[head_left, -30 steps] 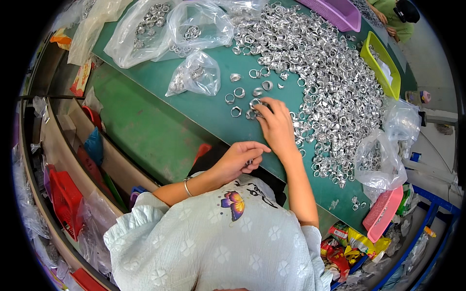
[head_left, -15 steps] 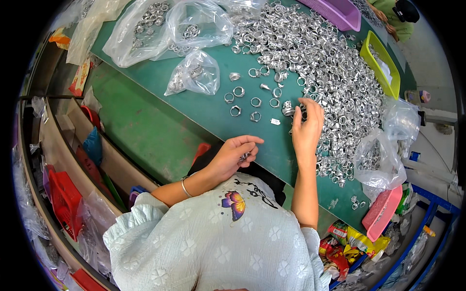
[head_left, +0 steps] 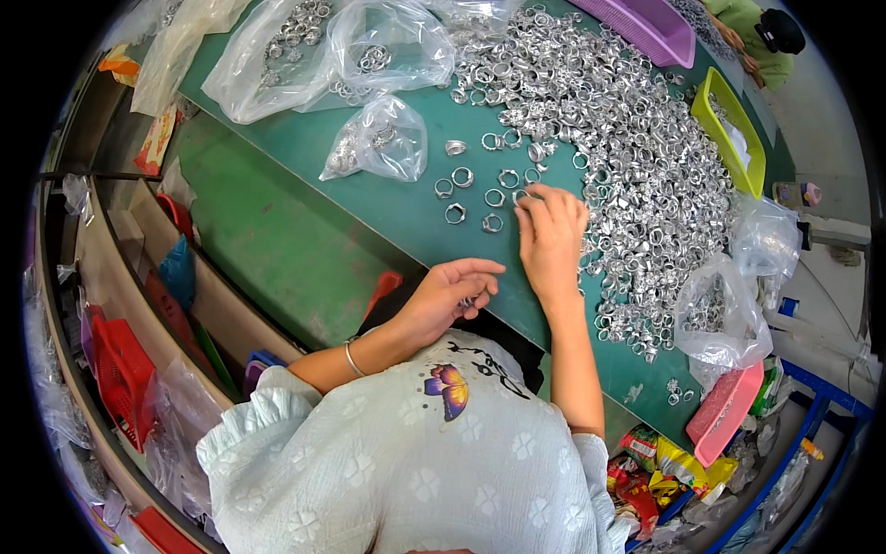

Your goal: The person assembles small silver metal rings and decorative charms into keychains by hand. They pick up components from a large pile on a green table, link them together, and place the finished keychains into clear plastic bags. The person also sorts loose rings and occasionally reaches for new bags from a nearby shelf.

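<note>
While several loose silver rings (head_left: 487, 198) are lying spaced out just above the centre of the frame, one further ring (head_left: 518, 198) is sitting right at the fingertips of the right hand (head_left: 552, 231), to their left. That hand is bending its thumb and fingers toward each other, a little apart; its own fingers are partly hiding the ring, so whether it is pinching it one cannot tell. Lower, near the centre, the left hand (head_left: 452, 294) is pointing its index finger rightward and curling its other fingers around small silvery pieces (head_left: 467, 302). A large heap of rings (head_left: 646, 203) is spreading over the green tabletop (head_left: 443, 217), crowding close to the right hand's right side. A knotted clear bag (head_left: 392, 138) is standing left of the loose rings, with larger clear bags (head_left: 249, 88) lying at upper left. Purple (head_left: 646, 30), yellow-green (head_left: 746, 148) and pink baskets (head_left: 724, 415) are lining the tabletop's far and right edges.
</note>
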Action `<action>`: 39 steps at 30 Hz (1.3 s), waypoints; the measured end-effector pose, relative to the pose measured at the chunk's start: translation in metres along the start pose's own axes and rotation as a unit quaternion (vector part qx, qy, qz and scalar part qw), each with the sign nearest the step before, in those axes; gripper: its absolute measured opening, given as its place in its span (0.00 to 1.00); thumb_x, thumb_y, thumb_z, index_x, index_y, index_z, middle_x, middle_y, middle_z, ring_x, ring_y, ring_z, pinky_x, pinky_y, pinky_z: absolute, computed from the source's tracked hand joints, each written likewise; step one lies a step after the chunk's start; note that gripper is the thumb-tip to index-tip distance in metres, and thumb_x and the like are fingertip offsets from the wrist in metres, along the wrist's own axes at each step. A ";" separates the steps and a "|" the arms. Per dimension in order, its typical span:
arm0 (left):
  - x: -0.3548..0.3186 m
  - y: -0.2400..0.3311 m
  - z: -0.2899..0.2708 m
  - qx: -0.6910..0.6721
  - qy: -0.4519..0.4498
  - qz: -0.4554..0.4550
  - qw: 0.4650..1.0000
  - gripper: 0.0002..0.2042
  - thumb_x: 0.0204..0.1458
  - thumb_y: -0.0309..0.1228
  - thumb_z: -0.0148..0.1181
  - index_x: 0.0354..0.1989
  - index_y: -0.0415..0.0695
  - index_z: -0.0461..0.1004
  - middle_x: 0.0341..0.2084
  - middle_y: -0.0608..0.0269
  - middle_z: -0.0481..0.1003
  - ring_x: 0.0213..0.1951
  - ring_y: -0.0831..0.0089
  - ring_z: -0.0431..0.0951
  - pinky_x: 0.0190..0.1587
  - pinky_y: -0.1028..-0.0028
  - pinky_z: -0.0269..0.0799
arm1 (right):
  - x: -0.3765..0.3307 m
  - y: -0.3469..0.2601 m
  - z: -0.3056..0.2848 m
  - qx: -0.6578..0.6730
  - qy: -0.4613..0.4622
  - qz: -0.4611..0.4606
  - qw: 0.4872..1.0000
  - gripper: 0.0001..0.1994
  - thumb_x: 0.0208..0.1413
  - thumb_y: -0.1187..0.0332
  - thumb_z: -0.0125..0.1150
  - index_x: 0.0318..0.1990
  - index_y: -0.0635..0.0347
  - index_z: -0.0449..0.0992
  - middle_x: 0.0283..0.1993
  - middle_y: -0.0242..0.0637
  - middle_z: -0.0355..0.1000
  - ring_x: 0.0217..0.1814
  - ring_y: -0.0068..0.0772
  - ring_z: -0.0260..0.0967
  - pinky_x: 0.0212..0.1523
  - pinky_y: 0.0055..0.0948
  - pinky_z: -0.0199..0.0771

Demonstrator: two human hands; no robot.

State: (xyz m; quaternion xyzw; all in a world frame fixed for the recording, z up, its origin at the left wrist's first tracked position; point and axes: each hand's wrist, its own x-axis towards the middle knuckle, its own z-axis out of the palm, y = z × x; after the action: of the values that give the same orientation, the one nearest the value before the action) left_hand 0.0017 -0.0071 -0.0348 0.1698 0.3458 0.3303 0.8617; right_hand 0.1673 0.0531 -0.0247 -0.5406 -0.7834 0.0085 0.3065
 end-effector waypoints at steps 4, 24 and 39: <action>0.000 0.002 0.004 0.005 -0.009 0.000 1.000 0.13 0.52 0.22 0.48 0.46 0.37 0.69 0.28 0.67 0.70 0.24 0.84 0.64 0.23 0.85 0.59 | 0.005 -0.003 0.018 0.043 -0.055 -0.017 0.997 0.09 0.42 0.74 0.59 0.34 0.60 0.73 0.39 0.34 0.68 0.43 0.37 0.62 0.44 0.36 0.57; -0.002 0.014 0.006 0.234 0.124 0.203 0.943 0.08 0.53 0.26 0.53 0.40 0.39 0.73 0.21 0.71 0.68 0.21 0.84 0.64 0.23 0.84 0.59 | -0.021 0.002 -0.024 0.715 -0.026 0.405 0.569 0.08 0.58 0.72 0.50 0.38 0.67 0.72 0.39 0.40 0.72 0.32 0.23 0.68 0.33 0.22 0.68; 0.027 0.039 -0.018 0.539 0.233 0.385 0.712 0.07 0.41 0.23 0.63 0.29 0.40 0.73 0.17 0.63 0.63 0.19 0.69 0.65 0.23 0.72 0.62 | 0.017 0.007 -0.001 0.250 -0.040 0.260 0.932 0.06 0.50 0.74 0.58 0.33 0.68 0.72 0.34 0.38 0.67 0.32 0.29 0.66 0.33 0.25 0.66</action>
State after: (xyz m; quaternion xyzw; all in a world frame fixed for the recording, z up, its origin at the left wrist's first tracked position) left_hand -0.0137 0.0406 -0.0400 0.6421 0.5594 0.4200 0.3138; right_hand 0.1699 0.0705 -0.0186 -0.6307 -0.5992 0.3052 0.3874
